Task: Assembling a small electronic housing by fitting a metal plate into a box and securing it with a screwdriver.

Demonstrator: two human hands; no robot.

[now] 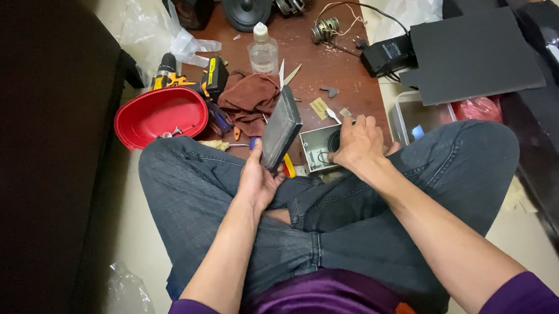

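Seated cross-legged at the counter (326, 67), our left hand (257, 177) grips a tilted grey panel (281, 128) while our right hand (357, 144) clasps the open grey box (317, 148).

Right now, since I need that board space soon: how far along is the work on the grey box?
The flat grey panel is already off, held up by the left hand. In hand: the right hand rests on the open grey box, its inside exposed. Left, judging by the clutter: the cordless drill, brown cloth and loose bits lie scattered on the wooden board.
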